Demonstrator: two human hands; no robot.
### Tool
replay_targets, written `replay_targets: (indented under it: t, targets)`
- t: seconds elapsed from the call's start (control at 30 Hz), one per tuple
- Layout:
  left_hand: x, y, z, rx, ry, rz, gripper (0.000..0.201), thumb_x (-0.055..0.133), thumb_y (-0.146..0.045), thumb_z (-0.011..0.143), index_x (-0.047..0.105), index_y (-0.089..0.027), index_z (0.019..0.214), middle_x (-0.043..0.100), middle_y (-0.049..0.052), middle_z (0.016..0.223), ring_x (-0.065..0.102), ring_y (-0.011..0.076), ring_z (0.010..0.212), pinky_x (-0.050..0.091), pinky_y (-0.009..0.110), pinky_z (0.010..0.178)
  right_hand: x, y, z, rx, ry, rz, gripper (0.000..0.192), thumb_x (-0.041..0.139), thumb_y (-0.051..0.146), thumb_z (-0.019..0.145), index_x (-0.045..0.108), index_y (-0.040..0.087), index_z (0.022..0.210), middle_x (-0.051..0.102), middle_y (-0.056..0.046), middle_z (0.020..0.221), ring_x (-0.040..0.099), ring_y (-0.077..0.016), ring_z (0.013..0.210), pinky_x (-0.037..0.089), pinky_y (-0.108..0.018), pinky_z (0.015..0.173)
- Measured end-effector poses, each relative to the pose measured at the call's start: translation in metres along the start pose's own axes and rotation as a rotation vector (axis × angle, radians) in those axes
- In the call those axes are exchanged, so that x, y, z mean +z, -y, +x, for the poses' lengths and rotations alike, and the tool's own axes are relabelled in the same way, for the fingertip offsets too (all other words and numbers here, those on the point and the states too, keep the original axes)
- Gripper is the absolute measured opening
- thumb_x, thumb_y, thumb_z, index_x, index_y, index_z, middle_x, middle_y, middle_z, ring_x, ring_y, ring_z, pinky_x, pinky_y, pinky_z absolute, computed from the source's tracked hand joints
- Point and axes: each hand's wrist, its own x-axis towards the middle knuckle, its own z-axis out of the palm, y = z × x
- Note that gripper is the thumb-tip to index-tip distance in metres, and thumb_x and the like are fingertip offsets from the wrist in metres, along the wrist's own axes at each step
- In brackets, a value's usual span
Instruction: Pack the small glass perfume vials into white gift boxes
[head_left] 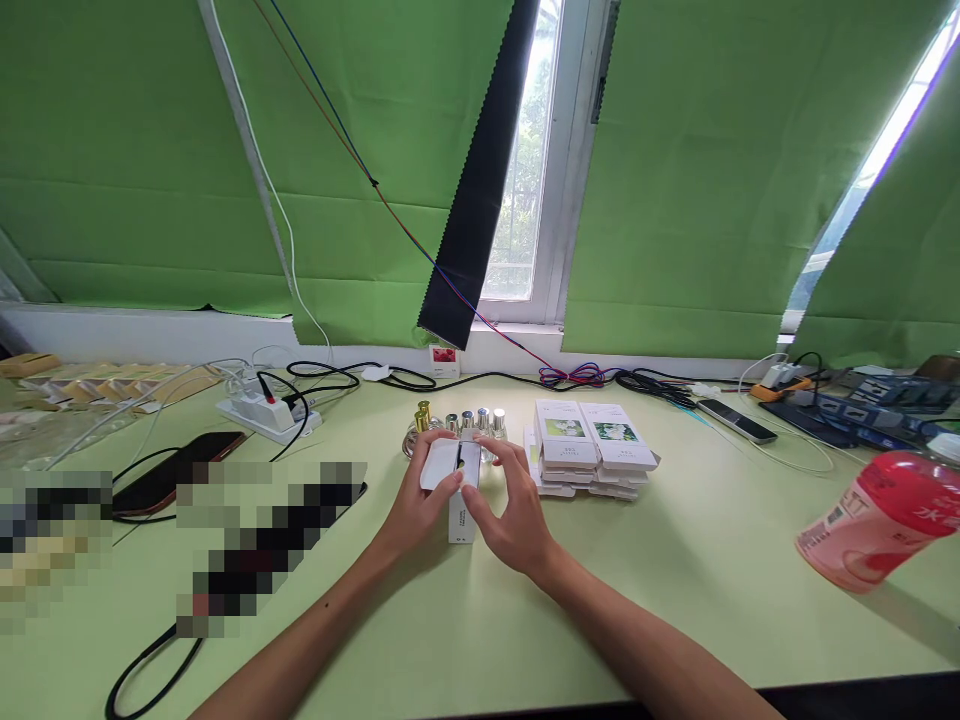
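Observation:
A small white carton (pixel 460 515) stands upright on the pale green table (pixel 712 560) in front of me, its top flaps spread open. My left hand (pixel 415 510) grips its left side, thumb on the left flap. My right hand (pixel 510 510) holds the right side, fingers over the right flap. Just behind the carton stands a row of small bottles (pixel 459 424) with gold and silver caps.
Stacks of flat white boxes with flower pictures (pixel 592 445) lie right of my hands. A red-capped pink bottle (pixel 877 520) is at the right edge. A white power strip (pixel 266 410), cables, a dark phone (pixel 176 475) and a remote-like device (pixel 736 420) lie around.

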Motion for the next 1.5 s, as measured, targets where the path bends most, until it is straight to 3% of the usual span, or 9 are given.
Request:
replay_targets:
  t: [0.33, 0.67, 0.93, 1.5]
  targets:
    - [0.0023, -0.0065, -0.0007, 0.012, -0.019, 0.009, 0.034, 0.060, -0.040, 0.089, 0.047, -0.031, 0.119, 0.053, 0.003, 0.115, 0.055, 0.0217, 0.097, 0.045, 0.034, 0.082, 0.0018, -0.0024, -0.0011, 0.002, -0.013, -0.019, 0.054, 0.063, 0.025, 0.090, 0.047, 0.025, 0.141, 0.057, -0.012, 0.141, 0.050, -0.0290, 0.132, 0.052, -0.047, 0.099]
    - [-0.0010, -0.0027, 0.0007, 0.022, -0.003, 0.028, 0.036, 0.060, -0.041, 0.090, 0.045, -0.031, 0.121, 0.052, 0.003, 0.116, 0.055, 0.0217, 0.097, 0.046, 0.034, 0.080, 0.0019, -0.0039, -0.0018, 0.041, -0.003, 0.010, 0.049, 0.062, 0.027, 0.090, 0.049, 0.024, 0.137, 0.061, -0.012, 0.132, 0.053, -0.0269, 0.125, 0.051, -0.046, 0.100]
    - [-0.0011, -0.0017, 0.0008, 0.044, -0.025, 0.041, 0.042, 0.062, -0.038, 0.088, 0.043, -0.031, 0.126, 0.052, 0.005, 0.122, 0.054, 0.0257, 0.111, 0.045, 0.040, 0.093, 0.0016, -0.0042, -0.0016, 0.012, -0.012, -0.013, 0.043, 0.063, 0.027, 0.089, 0.053, 0.025, 0.132, 0.064, -0.010, 0.128, 0.056, -0.0261, 0.121, 0.054, -0.043, 0.095]
    - [-0.0027, 0.0007, 0.0015, 0.040, -0.024, 0.016, 0.054, 0.063, -0.036, 0.088, 0.036, -0.032, 0.135, 0.053, 0.005, 0.120, 0.058, 0.0220, 0.099, 0.048, 0.038, 0.088, 0.0019, -0.0035, -0.0004, 0.009, 0.022, -0.015, 0.038, 0.061, 0.026, 0.091, 0.054, 0.025, 0.129, 0.065, -0.009, 0.129, 0.057, -0.0258, 0.121, 0.053, -0.043, 0.095]
